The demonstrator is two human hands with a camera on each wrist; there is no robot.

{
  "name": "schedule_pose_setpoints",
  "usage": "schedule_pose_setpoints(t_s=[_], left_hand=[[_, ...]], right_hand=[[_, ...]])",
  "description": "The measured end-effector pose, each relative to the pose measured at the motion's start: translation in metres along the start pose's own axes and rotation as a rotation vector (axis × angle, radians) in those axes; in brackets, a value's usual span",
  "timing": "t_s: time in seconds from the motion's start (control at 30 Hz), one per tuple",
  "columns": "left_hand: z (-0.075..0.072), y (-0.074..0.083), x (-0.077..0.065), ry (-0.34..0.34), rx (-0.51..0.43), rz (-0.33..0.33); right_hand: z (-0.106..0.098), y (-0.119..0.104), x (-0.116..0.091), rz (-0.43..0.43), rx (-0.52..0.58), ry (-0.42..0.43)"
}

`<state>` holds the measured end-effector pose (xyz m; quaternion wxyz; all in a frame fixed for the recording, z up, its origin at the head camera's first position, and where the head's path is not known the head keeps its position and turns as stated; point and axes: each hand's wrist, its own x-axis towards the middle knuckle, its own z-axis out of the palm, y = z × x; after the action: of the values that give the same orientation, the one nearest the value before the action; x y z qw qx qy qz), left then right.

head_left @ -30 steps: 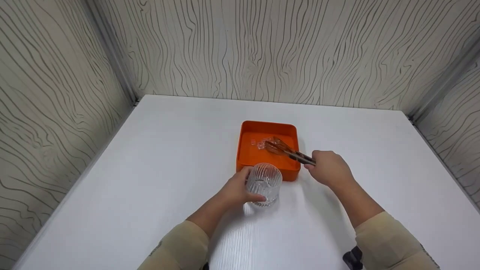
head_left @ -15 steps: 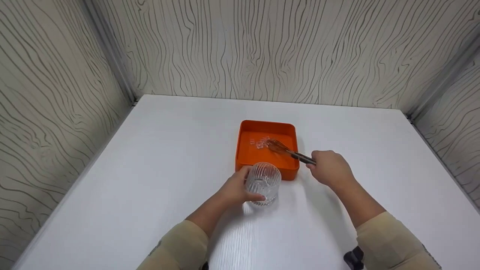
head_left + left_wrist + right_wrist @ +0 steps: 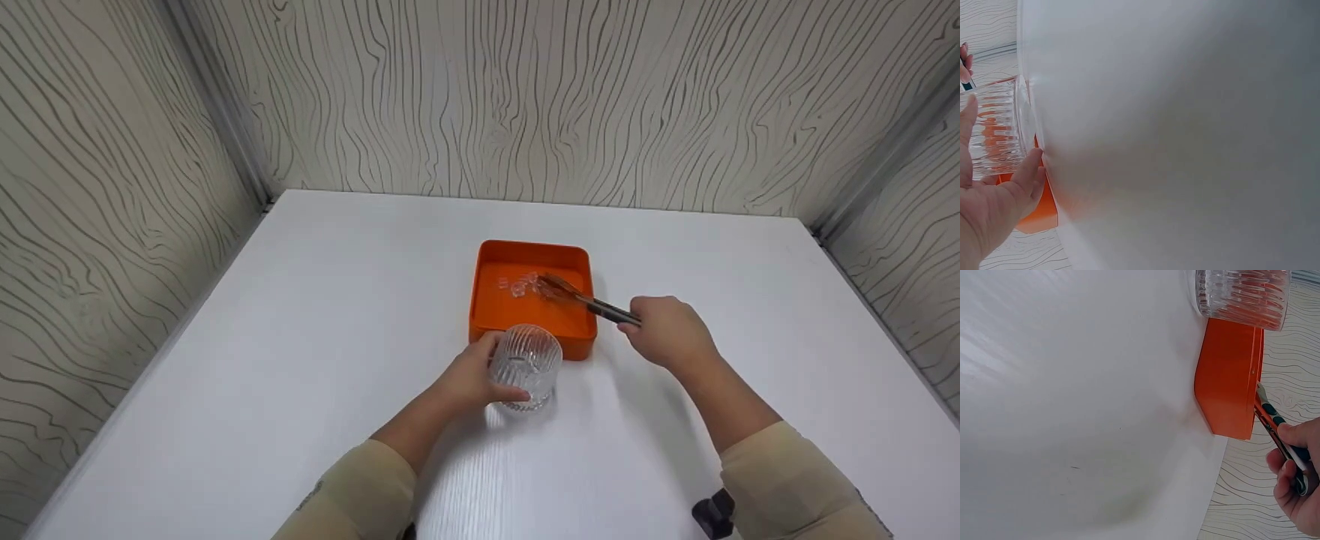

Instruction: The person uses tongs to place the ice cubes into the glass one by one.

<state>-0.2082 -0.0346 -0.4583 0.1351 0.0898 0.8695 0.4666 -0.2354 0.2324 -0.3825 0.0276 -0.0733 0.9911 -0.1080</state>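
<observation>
My left hand holds a clear ribbed glass with thumb on the near side and fingers round its left. The glass is upright on the table, at the front wall of an orange square tray. My right hand grips the handles of metal tongs. Their ends reach over the tray's right wall and down among several clear ice cubes. I cannot tell whether a cube is between the tong ends. In the right wrist view, fingers and thumb wrap the tongs' dark-padded handles.
A white table lies under everything. Wood-patterned panels rise at its back and sides. A small black object shows by my right sleeve.
The tongs' arms were apart, then came together, and now they stand a little further right with my right hand. The left hand and glass stay almost in place.
</observation>
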Motion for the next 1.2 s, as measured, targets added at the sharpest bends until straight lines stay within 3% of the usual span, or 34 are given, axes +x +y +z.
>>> schedule_pose_setpoints(t_s=[0.5, 0.93, 1.2], left_hand=[[0.0, 0.002, -0.001, 0.001, -0.004, -0.02], [0.001, 0.002, -0.001, 0.002, 0.002, -0.024], [0.0, 0.001, -0.001, -0.004, 0.003, -0.01]], right_hand=[[-0.001, -0.006, 0.0, 0.05, 0.01, -0.09], [-0.001, -0.002, -0.001, -0.007, -0.004, -0.038], [-0.004, 0.005, -0.001, -0.017, 0.044, -0.008]])
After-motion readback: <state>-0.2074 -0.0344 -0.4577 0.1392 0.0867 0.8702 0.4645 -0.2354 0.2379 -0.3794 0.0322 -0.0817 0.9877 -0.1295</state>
